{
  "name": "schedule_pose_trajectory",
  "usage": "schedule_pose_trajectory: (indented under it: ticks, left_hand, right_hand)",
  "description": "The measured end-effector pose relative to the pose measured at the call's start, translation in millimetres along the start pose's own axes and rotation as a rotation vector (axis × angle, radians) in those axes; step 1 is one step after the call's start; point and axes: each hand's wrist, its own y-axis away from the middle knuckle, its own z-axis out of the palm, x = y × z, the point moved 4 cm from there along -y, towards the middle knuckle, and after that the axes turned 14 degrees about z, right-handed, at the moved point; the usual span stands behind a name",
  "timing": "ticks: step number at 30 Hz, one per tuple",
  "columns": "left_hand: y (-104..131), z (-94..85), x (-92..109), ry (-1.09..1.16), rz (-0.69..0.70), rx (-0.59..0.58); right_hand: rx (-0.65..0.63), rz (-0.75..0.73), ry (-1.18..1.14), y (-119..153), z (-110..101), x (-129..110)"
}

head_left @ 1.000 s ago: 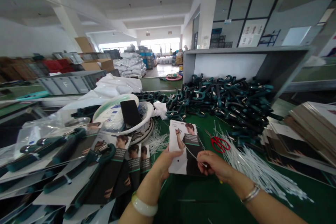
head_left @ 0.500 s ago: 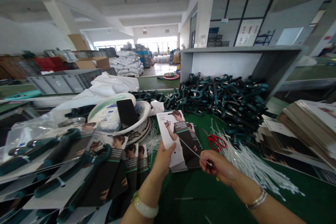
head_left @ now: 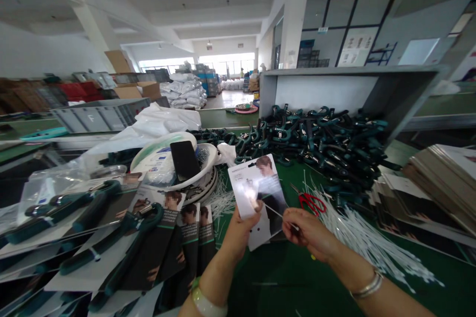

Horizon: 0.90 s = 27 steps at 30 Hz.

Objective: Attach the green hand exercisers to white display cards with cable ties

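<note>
My left hand (head_left: 241,232) grips a printed backing card (head_left: 243,178) at its lower left edge, thumb on the front. The card is tilted, with a bright glare on it. Between the fingers of my right hand (head_left: 310,233) is a thin white cable tie (head_left: 273,209), which reaches left to the card near my left thumb. Whether its tip passes through a hole cannot be made out. Just beyond my right hand lie red-handled scissors (head_left: 313,203) and a fan of loose white cable ties (head_left: 368,237).
Dark green hand grip strengtheners (head_left: 316,138) are heaped in a grey tipped bin (head_left: 409,104). On the left, grip strengtheners (head_left: 130,237) lie on cards. A phone (head_left: 185,160) rests over a white basin (head_left: 208,158). Card stacks (head_left: 427,178) stand at right.
My left hand has raised the card off the cards beneath and tilted it, and glare now covers its picture. My right hand with the cable tie has come closer to it.
</note>
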Motion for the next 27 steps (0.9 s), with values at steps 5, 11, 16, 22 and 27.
schedule_pose_trajectory:
  ticks: [5, 11, 16, 22, 27]
  left_hand:
    - [7.7, 12.4, 6.3, 0.013, -0.056, 0.028]
    - [8.5, 12.1, -3.9, 0.070, -0.105, 0.059]
    - [12.5, 14.0, -7.0, 0.060, -0.160, 0.034]
    - [17.0, 16.5, -8.6, 0.016, -0.206, 0.047]
    - [16.1, 15.1, -3.0, 0.118, -0.189, -0.055]
  right_hand:
    - [0.317, -0.339, 0.641, 2.1, -3.9, -12.1]
    - [0.777, -0.851, 1.356, 21.7, 8.9, -8.7]
    - [0.817, -1.039, 1.534, 26.7, 18.3, -6.4]
    - [0.689, -0.883, 1.450, 22.0, 22.1, -8.0]
    - [0.515, -0.698, 0.742, 22.9, -11.7, -13.1]
